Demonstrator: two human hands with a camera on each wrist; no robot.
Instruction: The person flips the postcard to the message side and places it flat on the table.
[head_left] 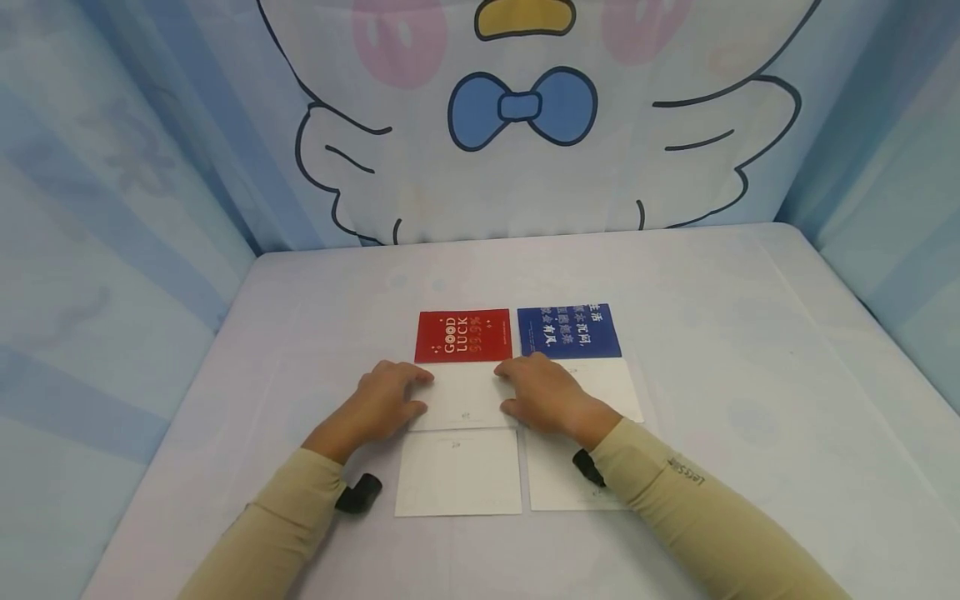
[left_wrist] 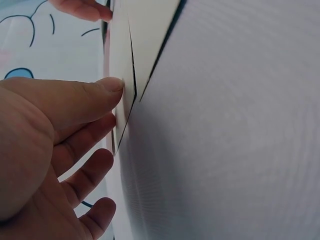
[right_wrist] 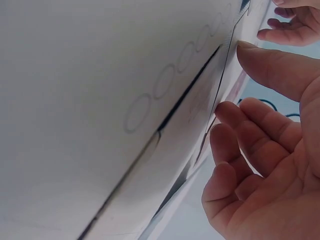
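Note:
Two rows of cards lie flat on the table. My left hand (head_left: 386, 402) touches the left edge of the middle white card (head_left: 461, 396) in the left row, thumb and fingertips at its border. At that card's right edge are the thumb and fingertips of my right hand (head_left: 543, 396). Behind it lies a red "GOOD LUCK" card (head_left: 463, 336), beside a blue card (head_left: 570, 332) with white writing. A second white card (head_left: 611, 387) is partly covered by my right hand. In the left wrist view, my left thumb (left_wrist: 102, 95) lies at the card edge, fingers loosely bent.
Nearer to me lie a white card (head_left: 457, 472) on the left and another white card (head_left: 555, 479) on the right, partly under my right forearm. A pale cloth covers the table (head_left: 750, 350). Printed curtains (head_left: 525, 183) stand behind and at both sides.

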